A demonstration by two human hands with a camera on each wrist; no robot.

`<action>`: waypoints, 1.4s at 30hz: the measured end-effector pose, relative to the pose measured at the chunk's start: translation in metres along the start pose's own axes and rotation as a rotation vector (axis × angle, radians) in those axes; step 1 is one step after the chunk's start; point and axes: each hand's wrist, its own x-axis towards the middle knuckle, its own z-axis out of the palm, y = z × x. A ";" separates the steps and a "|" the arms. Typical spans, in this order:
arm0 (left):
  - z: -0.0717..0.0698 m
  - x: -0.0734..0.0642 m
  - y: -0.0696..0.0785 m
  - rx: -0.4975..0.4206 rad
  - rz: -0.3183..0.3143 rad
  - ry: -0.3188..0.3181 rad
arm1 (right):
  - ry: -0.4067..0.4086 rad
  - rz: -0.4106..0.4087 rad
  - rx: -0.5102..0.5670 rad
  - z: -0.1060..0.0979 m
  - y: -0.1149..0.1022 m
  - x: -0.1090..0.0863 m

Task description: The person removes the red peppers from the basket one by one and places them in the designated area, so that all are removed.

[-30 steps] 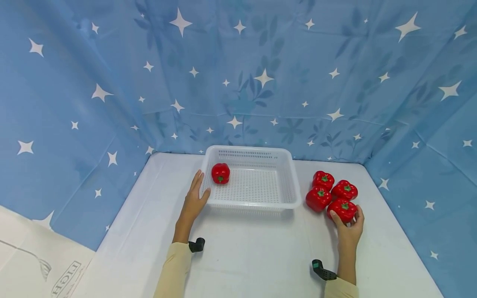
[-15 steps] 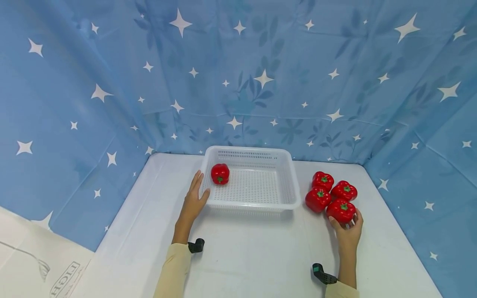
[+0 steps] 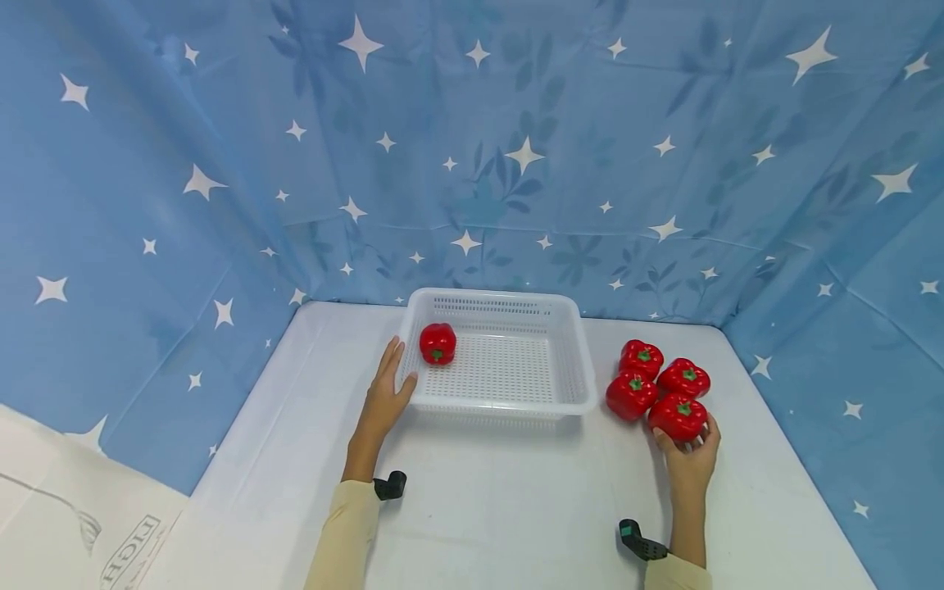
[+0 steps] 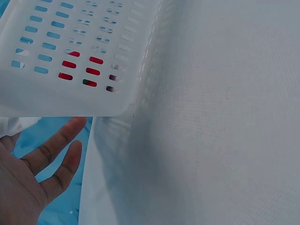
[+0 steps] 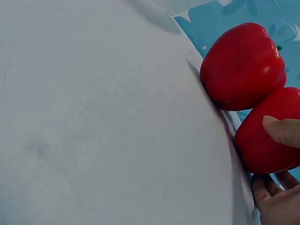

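Note:
A white plastic basket (image 3: 501,406) holds one red bell pepper (image 3: 437,342) in its left part. Against the basket's left side rests my left hand (image 3: 382,401), its fingers extended and spread; in the left wrist view they reach up beside the basket wall (image 4: 70,103). On the right, several more red bell peppers stand bunched on the table. My right hand (image 3: 692,463) grips the nearest pepper (image 3: 677,418) of that group, thumb on its left and fingers curled round its right and underside. The right wrist view shows the thumb pressed on this pepper (image 5: 262,145) and fingers below it.
Close around the gripped pepper stand a left pepper (image 3: 630,397), a back pepper (image 3: 640,356) and a right pepper (image 3: 686,377). White cloth covers the table (image 3: 501,508). A blue star-patterned curtain (image 3: 472,180) borders its far side and both flanks.
My right hand has slid slightly down and toward me around the same pepper. The left hand, the basket and the other peppers stay as they were.

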 end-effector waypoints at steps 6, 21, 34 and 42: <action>0.000 0.001 0.001 0.000 0.001 0.002 | 0.003 0.011 -0.021 0.000 0.000 0.001; 0.000 0.002 0.002 0.003 0.004 -0.001 | 0.021 0.038 0.018 -0.008 -0.001 -0.001; 0.001 -0.001 0.003 0.003 -0.009 -0.009 | -0.007 0.018 -0.057 -0.010 -0.005 -0.004; -0.001 0.000 0.003 0.007 0.001 -0.002 | 0.003 0.009 -0.069 -0.010 -0.012 -0.009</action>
